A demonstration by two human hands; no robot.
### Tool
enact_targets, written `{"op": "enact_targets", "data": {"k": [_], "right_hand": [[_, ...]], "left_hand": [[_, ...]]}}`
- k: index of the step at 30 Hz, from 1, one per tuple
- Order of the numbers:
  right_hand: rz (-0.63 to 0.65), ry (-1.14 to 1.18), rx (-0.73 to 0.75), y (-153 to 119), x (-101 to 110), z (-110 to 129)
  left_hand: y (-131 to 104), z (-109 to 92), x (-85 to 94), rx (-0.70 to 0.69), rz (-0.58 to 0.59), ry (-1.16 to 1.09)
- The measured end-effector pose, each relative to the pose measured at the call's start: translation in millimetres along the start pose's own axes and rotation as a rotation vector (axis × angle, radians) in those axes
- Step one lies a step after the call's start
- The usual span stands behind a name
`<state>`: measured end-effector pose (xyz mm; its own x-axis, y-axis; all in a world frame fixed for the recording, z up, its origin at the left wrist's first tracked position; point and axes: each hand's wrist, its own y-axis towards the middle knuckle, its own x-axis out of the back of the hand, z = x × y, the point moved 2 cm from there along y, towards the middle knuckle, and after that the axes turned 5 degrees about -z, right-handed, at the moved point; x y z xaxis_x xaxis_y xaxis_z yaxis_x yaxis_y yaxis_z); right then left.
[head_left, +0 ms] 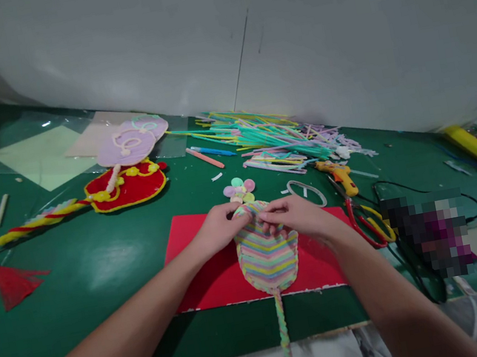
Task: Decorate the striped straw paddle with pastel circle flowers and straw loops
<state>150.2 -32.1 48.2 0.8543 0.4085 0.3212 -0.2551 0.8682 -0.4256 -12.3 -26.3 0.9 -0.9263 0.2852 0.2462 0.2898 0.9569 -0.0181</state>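
Observation:
A pastel striped hand fan [268, 256], made of fuzzy pipe cleaners, lies with its twisted handle [283, 324] toward me, reaching past the table's front edge. My left hand [227, 226] is closed in a pinch at the fan's upper left edge. Opposite it, my right hand [294, 218] pinches at the top of the fan, fingers curled over its surface. Whether a small piece sits between those fingertips is hidden. Just beyond the left fingertips is a pastel flower of round petals [239, 189]. Under the fan lies a red sheet [208, 270].
Loose pipe cleaners [268, 139] are heaped at the back. On the right are a yellow glue gun [342, 177], red-and-yellow-handled pliers [369, 223] and dark cables [414, 270]. A red fan [134, 188] with a tassel [16, 284] and a lilac fan [128, 142] lie left.

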Motion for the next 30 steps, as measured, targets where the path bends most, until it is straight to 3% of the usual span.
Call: {"op": "enact_targets", "data": {"k": [30], "right_hand": [[-0.030, -0.135, -0.082, 2, -7, 11]], "left_hand": [[0, 3, -0.7, -0.030, -0.022, 0.020]]}}
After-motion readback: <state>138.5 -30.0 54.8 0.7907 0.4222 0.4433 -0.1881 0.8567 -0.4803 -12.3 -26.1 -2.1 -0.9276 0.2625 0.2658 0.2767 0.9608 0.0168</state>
